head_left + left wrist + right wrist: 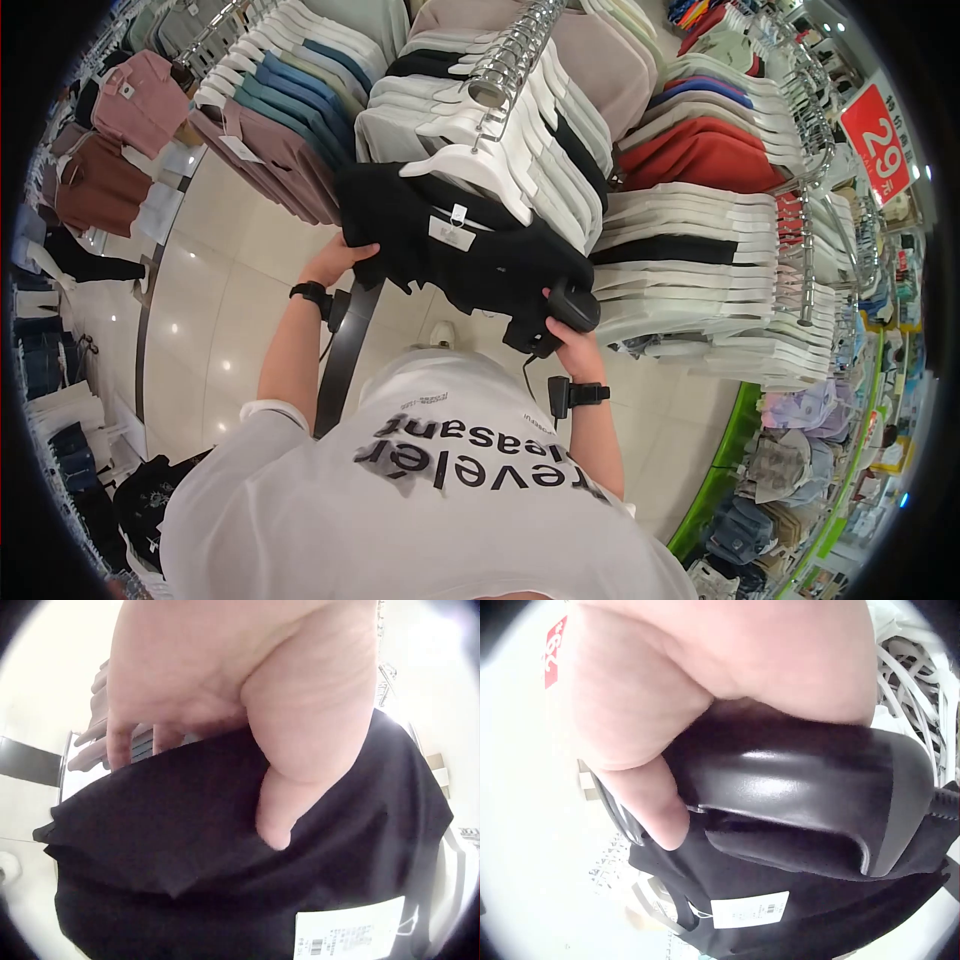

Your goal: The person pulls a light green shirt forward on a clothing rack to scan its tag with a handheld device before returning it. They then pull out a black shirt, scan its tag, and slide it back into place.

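Note:
A black top (450, 250) hangs on a white hanger (465, 170) at the front end of the rack, with a white paper tag (452, 233) on its front. My left hand (335, 262) pinches the garment's edge, the thumb (281, 810) over the cloth and the fingers partly behind it. In my right hand (575, 345) I grip a glossy black handheld garment steamer (795, 780) with a cord. It lies over the top's other side, and the cloth shows close beneath its body in the right wrist view.
A chrome rail (510, 60) carries several white hangers with pale shirts behind the top. Mauve garments (265, 165) hang to the left, with red garments (700, 160) and stacked white ones (690, 290) to the right. A red price sign (880, 140) stands at the far right.

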Tool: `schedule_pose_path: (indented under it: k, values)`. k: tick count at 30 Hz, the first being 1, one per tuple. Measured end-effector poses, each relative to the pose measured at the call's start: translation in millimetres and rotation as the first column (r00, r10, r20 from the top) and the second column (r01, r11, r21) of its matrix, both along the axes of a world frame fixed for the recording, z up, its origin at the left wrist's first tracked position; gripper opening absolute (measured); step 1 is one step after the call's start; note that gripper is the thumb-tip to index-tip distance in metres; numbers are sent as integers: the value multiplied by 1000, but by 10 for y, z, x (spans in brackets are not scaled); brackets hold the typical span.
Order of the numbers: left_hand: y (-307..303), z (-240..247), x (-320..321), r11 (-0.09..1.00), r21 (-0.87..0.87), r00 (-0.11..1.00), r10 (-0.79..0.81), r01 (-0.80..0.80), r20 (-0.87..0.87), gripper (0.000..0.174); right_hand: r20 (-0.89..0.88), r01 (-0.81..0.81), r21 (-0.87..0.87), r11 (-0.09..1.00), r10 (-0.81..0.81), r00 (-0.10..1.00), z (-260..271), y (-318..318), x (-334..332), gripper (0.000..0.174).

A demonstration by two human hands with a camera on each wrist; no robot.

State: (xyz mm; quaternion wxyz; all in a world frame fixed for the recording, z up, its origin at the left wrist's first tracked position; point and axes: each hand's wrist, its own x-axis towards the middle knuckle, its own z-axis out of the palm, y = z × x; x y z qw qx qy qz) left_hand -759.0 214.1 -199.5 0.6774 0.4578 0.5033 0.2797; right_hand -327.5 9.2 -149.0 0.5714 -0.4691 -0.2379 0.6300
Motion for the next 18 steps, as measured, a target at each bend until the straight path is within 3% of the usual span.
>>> schedule_pose_path:
  k: [2, 5, 7, 8, 13, 16, 18]
  values:
    - [-96, -77, 42, 995, -60, 996, 72, -74, -45, 51, 8, 7, 1, 1000, -7, 1000, -23, -7, 17, 53]
    - [-140, -166, 6, 984, -3, 982, 179, -179, -60, 54, -86, 46, -15, 999, -47, 995, 30, -24, 59, 49]
    - [-164, -67, -6, 971, 27, 970, 237, -236, -52, 56, -142, -12, -42, 999, 6, 990, 108, -45, 154, 51]
    - [-167, -3, -54, 969, 41, 959, 248, -245, -136, 58, -144, -13, -47, 999, 6, 989, 145, -55, 195, 51]
    - [-149, 242, -158, 955, 93, 910, 298, -282, -290, 61, -60, -31, -45, 998, 28, 998, 269, -94, 411, 55]
    - [-139, 292, -176, 954, 89, 914, 299, -286, -275, 60, -36, -48, -45, 998, 46, 998, 280, -87, 476, 56]
    - [-128, 294, -176, 956, 86, 913, 292, -279, -285, 61, 43, -97, -52, 994, 99, 994, 234, -83, 506, 68]
